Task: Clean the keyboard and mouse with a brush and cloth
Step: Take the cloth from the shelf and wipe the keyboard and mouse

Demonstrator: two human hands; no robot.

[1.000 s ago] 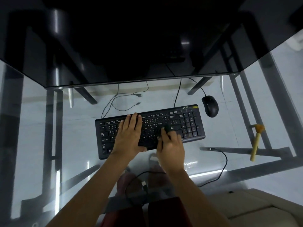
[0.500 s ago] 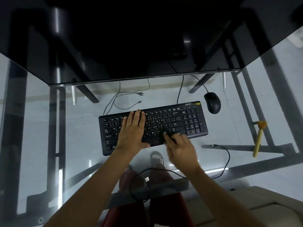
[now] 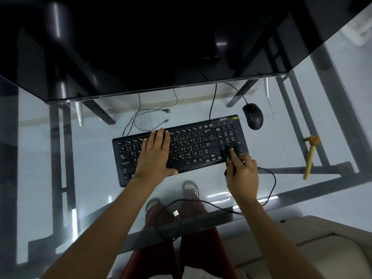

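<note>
A black keyboard (image 3: 193, 141) lies slightly tilted on the glass desk (image 3: 40, 158). My left hand (image 3: 155, 154) rests flat on its left half, fingers straight. My right hand (image 3: 241, 174) grips a small dark cloth (image 3: 231, 151) and presses it on the keyboard's lower right corner, by the number pad. A black mouse (image 3: 253, 116) sits just beyond the keyboard's right end. A yellow-handled brush (image 3: 310, 158) lies on the desk at the far right, away from both hands.
A large dark monitor (image 3: 161, 47) looms over the back of the desk. Loose cables (image 3: 149, 115) lie behind the keyboard, and another cable with a USB plug (image 3: 175, 213) loops near the front edge. A beige seat (image 3: 302, 248) is at lower right.
My right hand has swept the cloth from the keyboard's middle bottom rows rightward to the lower right corner. The left hand stays pressed on the left half.
</note>
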